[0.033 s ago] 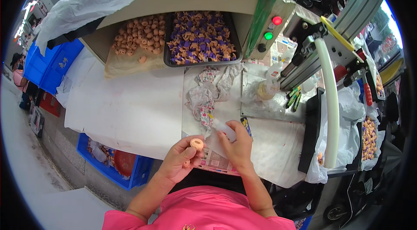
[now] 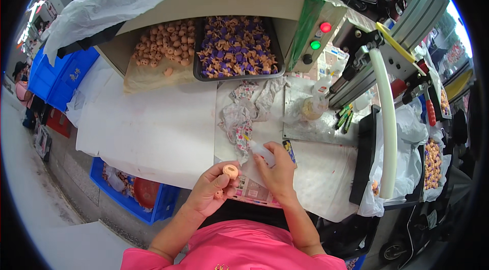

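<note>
Between the thumb and fingers of my left hand (image 2: pixel 208 190) is a small peach-coloured doll head (image 2: pixel 230 171), its hollow opening facing up. A second doll head (image 2: pixel 219 194) is tucked lower in the same hand. My right hand (image 2: pixel 278 173) is closed around a translucent white squeeze bottle (image 2: pixel 262 153) with a narrow yellow tip. The bottle tilts, its tip pointing up and left, away from the head. Just beyond it lies a crumpled floral cloth (image 2: pixel 243 140). Both hands are above the table's front edge.
Doll heads (image 2: pixel 165 41) are piled under a beige shelf housing (image 2: pixel 234 2), beside a black tray (image 2: pixel 239 77) of peach-and-purple doll bodies. A metal plate (image 2: pixel 305 130) bears a jar (image 2: pixel 313 108) and green tubes (image 2: pixel 345 117). A press-like machine (image 2: pixel 356 66) stands at right; a blue crate (image 2: pixel 168 201) is at lower left.
The squeeze bottle has shifted very slightly left in my right hand. My left hand keeps its hold on the two heads, almost unmoved.
</note>
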`<move>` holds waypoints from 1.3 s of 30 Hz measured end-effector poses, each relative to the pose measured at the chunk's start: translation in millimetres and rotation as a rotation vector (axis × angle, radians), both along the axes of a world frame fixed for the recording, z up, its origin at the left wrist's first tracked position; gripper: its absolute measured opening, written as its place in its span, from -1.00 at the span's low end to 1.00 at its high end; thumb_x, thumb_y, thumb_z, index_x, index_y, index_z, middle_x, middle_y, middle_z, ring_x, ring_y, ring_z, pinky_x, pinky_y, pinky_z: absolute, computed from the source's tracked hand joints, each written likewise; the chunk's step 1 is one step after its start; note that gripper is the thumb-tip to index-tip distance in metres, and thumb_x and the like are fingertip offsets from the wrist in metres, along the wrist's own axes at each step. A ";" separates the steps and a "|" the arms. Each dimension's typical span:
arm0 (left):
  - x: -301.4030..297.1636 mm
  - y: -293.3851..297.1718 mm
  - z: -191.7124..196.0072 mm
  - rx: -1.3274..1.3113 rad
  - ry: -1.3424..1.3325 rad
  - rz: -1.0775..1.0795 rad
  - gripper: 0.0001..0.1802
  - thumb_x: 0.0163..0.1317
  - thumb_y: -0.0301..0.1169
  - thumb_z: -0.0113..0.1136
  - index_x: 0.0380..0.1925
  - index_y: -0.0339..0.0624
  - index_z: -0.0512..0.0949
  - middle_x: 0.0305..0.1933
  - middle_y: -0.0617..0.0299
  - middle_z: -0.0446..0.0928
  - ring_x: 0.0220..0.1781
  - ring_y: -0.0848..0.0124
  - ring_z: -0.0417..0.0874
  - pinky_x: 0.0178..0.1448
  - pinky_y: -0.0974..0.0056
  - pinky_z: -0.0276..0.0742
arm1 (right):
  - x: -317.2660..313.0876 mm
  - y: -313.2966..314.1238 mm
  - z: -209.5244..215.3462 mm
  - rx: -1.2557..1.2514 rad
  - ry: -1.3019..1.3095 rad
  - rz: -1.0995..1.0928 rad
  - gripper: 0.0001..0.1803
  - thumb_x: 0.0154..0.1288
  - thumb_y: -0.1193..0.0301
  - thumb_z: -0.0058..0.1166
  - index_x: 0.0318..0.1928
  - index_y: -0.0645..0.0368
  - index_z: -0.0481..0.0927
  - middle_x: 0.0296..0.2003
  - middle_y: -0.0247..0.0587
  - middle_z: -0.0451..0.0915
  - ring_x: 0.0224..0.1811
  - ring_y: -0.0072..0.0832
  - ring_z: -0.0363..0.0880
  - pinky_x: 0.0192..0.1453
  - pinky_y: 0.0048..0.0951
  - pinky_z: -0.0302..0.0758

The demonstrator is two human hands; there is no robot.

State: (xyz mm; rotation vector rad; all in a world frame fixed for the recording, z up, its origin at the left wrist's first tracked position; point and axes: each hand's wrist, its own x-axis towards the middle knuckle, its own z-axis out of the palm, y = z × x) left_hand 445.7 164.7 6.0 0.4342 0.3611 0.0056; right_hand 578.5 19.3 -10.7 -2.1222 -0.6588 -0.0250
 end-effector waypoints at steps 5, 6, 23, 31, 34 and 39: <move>-21.9 35.4 16.1 -0.060 -0.026 0.007 -0.55 0.17 -0.43 0.30 0.09 -0.19 0.49 -0.07 0.16 0.58 -0.20 0.44 0.57 -0.29 0.45 0.50 | 1.6 37.2 29.9 -0.078 -0.145 0.100 -0.69 0.09 0.45 0.24 -0.13 0.23 0.53 -0.24 -0.02 0.58 -0.21 -0.06 0.53 -0.10 -0.15 0.43; -26.6 42.0 17.6 -0.056 -0.023 0.007 -0.54 0.17 -0.42 0.31 0.09 -0.19 0.49 -0.07 0.16 0.58 -0.19 0.44 0.57 -0.27 0.45 0.51 | 5.2 44.3 37.2 -0.094 -0.208 0.162 -0.71 0.11 0.45 0.21 -0.14 0.23 0.53 -0.24 -0.02 0.58 -0.21 -0.05 0.52 -0.10 -0.13 0.42; -154.5 76.8 112.1 -0.038 -0.017 -0.075 -0.59 0.35 -0.32 0.13 0.15 -0.22 0.42 -0.10 0.35 0.51 -0.14 0.63 0.54 -0.06 0.51 0.55 | 104.3 196.9 139.5 -0.721 -0.382 -0.137 -0.72 0.09 0.11 0.23 -0.30 -0.01 0.73 -0.39 -0.04 0.65 -0.31 -0.07 0.65 -0.26 -0.12 0.58; -188.4 83.1 140.4 -0.015 -0.014 -0.001 -0.65 0.34 -0.30 0.16 0.08 -0.15 0.48 -0.15 0.45 0.53 -0.17 0.68 0.56 -0.09 0.54 0.57 | 25.7 187.2 170.6 -0.219 -0.397 -0.086 -0.92 0.07 0.52 0.13 -0.39 0.25 0.55 -0.36 0.01 0.55 -0.24 0.00 0.54 -0.19 -0.10 0.46; -166.8 73.5 135.1 0.024 0.003 -0.037 -0.63 0.33 -0.29 0.16 0.10 -0.13 0.47 -0.15 0.47 0.52 -0.17 0.69 0.55 -0.10 0.53 0.57 | 52.9 179.6 147.9 -0.305 -0.364 0.057 -0.86 0.02 0.46 0.21 -0.35 0.20 0.62 -0.37 0.00 0.61 -0.27 -0.03 0.58 -0.21 -0.13 0.50; -141.2 50.5 142.4 0.051 -0.034 -0.073 -0.63 0.33 -0.30 0.16 0.10 -0.13 0.47 -0.14 0.47 0.52 -0.18 0.68 0.56 -0.12 0.55 0.57 | 74.1 181.9 169.3 -0.532 -0.190 0.040 -0.76 0.02 0.32 0.26 -0.33 0.21 0.68 -0.35 0.03 0.65 -0.28 -0.07 0.65 -0.18 -0.16 0.57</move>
